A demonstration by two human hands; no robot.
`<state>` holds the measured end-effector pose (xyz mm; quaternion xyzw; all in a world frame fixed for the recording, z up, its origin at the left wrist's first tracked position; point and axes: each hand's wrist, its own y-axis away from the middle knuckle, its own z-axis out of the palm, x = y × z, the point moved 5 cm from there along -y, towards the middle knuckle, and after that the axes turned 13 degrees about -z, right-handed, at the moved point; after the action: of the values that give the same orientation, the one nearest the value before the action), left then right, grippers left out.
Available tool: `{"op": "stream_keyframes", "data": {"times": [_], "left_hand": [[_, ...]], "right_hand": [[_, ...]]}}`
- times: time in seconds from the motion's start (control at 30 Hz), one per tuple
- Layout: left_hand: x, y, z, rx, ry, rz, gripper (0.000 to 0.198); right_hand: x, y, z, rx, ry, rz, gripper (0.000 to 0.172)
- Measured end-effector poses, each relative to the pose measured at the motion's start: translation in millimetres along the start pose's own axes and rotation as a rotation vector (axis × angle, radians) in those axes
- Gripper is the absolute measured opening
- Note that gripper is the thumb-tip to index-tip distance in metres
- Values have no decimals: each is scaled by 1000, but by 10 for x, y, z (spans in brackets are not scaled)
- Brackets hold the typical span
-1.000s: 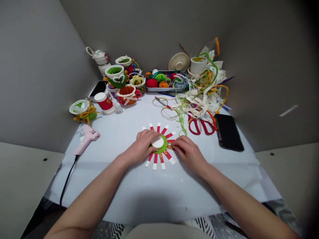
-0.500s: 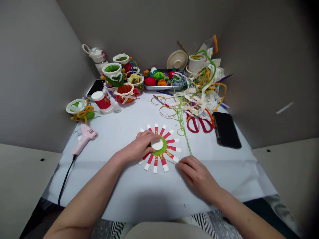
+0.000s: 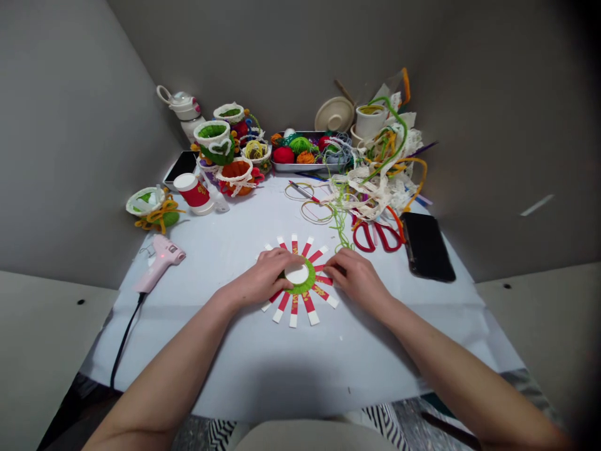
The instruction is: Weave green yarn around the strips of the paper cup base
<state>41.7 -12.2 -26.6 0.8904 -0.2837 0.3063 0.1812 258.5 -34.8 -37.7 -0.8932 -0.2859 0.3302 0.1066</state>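
Workpiece [image 3: 300, 287], a flat sunburst of red-and-white paper strips [image 3: 294, 311] radiating from a green-wrapped ring [image 3: 300, 289] around a white disc [image 3: 297, 274], lies on the white-covered worktop [image 3: 235, 357], front and centre, between the two hands. Left hand [image 3: 265, 277] is palm down, fingers together and lightly curved, resting over the disc's left edge and the adjoining strips. Right hand [image 3: 357, 274] is palm down, partly open, fingertips [image 3: 328, 270] touching the strips on the ring's right side. Whether either hand has a firm hold cannot be determined. Nearest to the right hand lie a strand of green yarn [image 3: 340, 228] and red-handled scissors [image 3: 375, 238], with a black phone [image 3: 427, 246] beyond them. A pink glue gun [image 3: 159, 269] lies well apart to the left of the left hand, its black cord [image 3: 124, 344] running off the worktop's near edge. Along the far side stand finished yarn-trimmed cups [image 3: 213, 141], a metal tray of yarn balls [image 3: 286, 166] and a heap of lace and pipe cleaners [image 3: 375, 188]
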Motion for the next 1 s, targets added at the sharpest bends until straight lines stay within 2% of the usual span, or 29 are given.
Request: {"op": "stream_keyframes", "data": {"times": [0.13, 0.27, 0.5, 0.6, 0.77, 1.0], "left_hand": [[28, 16, -16, -5, 10, 0, 47], [94, 30, -23, 3, 6, 16, 42], [139, -10, 67, 145, 13, -80, 55], [135, -22, 107, 174, -3, -133, 52], [127, -6, 59, 161, -44, -91, 46], [40, 15, -11, 99, -53, -31, 51]], "right_hand": [[18, -53, 81, 67, -1, 0, 18], [4, -16, 106, 79, 2, -15, 18], [4, -14, 99, 76, 14, -30, 18], [3, -14, 98, 81, 9, -24, 18], [-44, 3, 59, 78, -62, -63, 17], [-243, 171, -66, 79, -53, -183, 20]]}}
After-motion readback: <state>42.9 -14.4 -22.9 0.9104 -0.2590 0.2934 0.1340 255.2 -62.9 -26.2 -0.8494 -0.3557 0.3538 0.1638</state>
